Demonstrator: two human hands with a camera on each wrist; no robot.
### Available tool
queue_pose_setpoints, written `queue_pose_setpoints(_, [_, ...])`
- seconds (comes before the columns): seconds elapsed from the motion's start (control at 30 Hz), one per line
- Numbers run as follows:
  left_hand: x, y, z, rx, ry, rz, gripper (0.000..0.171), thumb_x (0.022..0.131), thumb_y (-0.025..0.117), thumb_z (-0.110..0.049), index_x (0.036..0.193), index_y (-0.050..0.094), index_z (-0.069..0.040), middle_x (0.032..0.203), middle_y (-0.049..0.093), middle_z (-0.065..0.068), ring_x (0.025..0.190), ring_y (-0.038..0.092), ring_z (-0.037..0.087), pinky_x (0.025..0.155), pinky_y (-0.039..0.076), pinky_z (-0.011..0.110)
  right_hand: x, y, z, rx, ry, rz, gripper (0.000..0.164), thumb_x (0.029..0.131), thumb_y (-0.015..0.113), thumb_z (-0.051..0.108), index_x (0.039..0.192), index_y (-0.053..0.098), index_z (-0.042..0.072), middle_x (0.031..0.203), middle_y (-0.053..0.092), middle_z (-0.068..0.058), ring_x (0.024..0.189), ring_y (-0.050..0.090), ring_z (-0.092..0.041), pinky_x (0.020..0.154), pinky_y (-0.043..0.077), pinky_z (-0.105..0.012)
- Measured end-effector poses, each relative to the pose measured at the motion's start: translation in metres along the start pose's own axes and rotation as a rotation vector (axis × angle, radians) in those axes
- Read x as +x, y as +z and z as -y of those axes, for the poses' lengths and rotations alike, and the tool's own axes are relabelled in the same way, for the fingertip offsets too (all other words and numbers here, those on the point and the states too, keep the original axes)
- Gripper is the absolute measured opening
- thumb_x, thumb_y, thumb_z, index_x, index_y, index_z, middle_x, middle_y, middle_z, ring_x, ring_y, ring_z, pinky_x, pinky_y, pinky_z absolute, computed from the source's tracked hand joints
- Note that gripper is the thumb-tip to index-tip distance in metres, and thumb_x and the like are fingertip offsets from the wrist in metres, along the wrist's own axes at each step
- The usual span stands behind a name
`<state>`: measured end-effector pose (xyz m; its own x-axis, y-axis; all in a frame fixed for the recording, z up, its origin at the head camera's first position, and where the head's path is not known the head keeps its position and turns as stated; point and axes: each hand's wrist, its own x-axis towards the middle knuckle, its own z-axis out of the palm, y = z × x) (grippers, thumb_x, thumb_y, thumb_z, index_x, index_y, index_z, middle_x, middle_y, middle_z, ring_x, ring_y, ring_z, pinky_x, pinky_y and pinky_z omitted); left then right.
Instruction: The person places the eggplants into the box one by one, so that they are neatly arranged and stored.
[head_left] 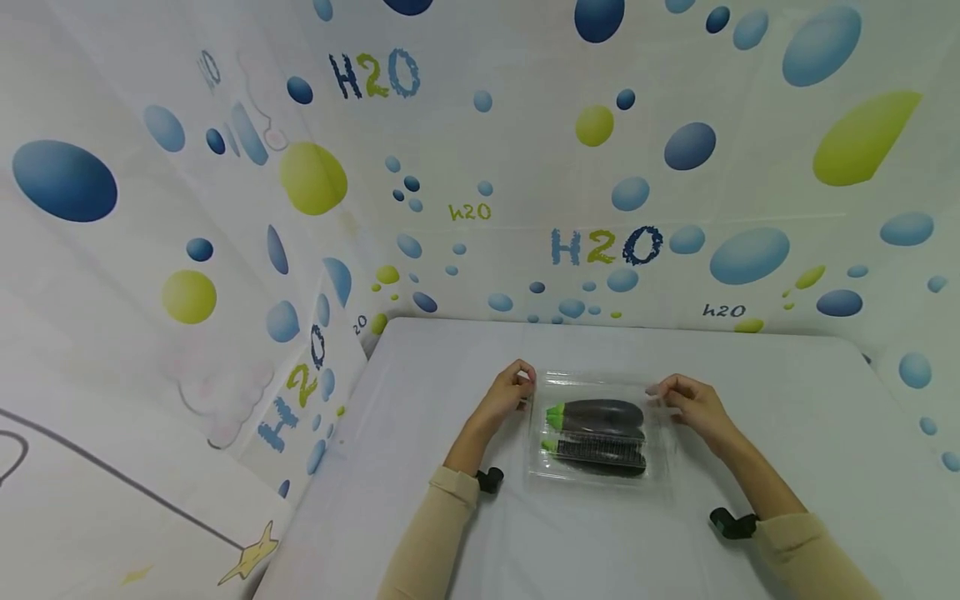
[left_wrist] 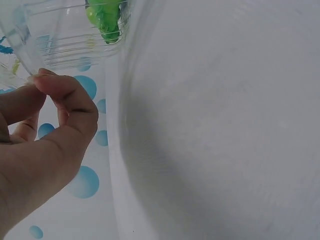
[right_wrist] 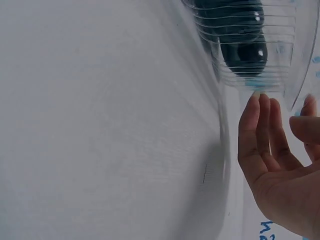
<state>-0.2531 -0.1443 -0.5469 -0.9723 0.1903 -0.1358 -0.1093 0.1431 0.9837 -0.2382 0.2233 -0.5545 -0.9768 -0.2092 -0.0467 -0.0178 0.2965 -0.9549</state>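
Note:
A clear plastic container (head_left: 536, 467) with ridged sides sits on the white table. Inside lie dark, glossy eggplants (head_left: 603, 412) with bright green stem ends (left_wrist: 105, 20) pointing left. My left hand (head_left: 508, 393) pinches the container's rim at its far left corner between thumb and forefinger, as the left wrist view shows up close. At the far right corner is my right hand (head_left: 693, 407), its fingertips right at the container's edge. In the right wrist view its fingers (right_wrist: 262, 125) reach up loosely toward the ridged side, with the thumb standing apart from them.
The table (head_left: 600, 550) is covered in white cloth, its back edge close to a white curtain (head_left: 525, 150) printed with blue and green drops. Black wrist cameras (head_left: 733, 523) stick out from both sleeves, low over the cloth.

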Motion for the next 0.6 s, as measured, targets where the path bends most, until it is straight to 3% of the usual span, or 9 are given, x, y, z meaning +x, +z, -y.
queue_pose_setpoints(0.2, [0.000, 0.001, 0.001, -0.018, 0.000, -0.017, 0.008, 0.106, 0.051, -0.004, 0.106, 0.059, -0.007, 0.089, 0.054, 0.002, 0.077, 0.053, 0.015, 0.068, 0.047, 0.028, -0.006, 0.000, 0.002, -0.005, 0.000, -0.013, 0.029, 0.113, 0.048, 0.021, 0.112, 0.061, -0.004, 0.124, 0.072, -0.014, 0.102, 0.068, -0.007, 0.080, 0.058, -0.034])
queue_pose_setpoints(0.37, [-0.003, 0.002, 0.002, 0.034, -0.016, -0.034, 0.012, 0.108, 0.051, -0.012, 0.109, 0.062, -0.008, 0.093, 0.057, 0.003, 0.079, 0.057, 0.016, 0.067, 0.048, 0.028, -0.013, 0.002, 0.003, -0.024, 0.000, -0.044, 0.031, 0.113, 0.046, 0.020, 0.116, 0.063, -0.005, 0.127, 0.068, -0.022, 0.099, 0.068, -0.006, 0.078, 0.060, -0.034])
queue_pose_setpoints(0.6, [-0.018, -0.002, -0.002, 0.125, 0.019, -0.019, 0.022, 0.104, 0.056, -0.017, 0.124, 0.061, -0.009, 0.101, 0.060, 0.009, 0.085, 0.062, 0.021, 0.072, 0.051, 0.035, -0.032, 0.007, 0.005, -0.038, -0.069, -0.045, 0.028, 0.107, 0.060, 0.016, 0.127, 0.060, -0.004, 0.128, 0.062, -0.027, 0.098, 0.067, -0.006, 0.074, 0.062, -0.035])
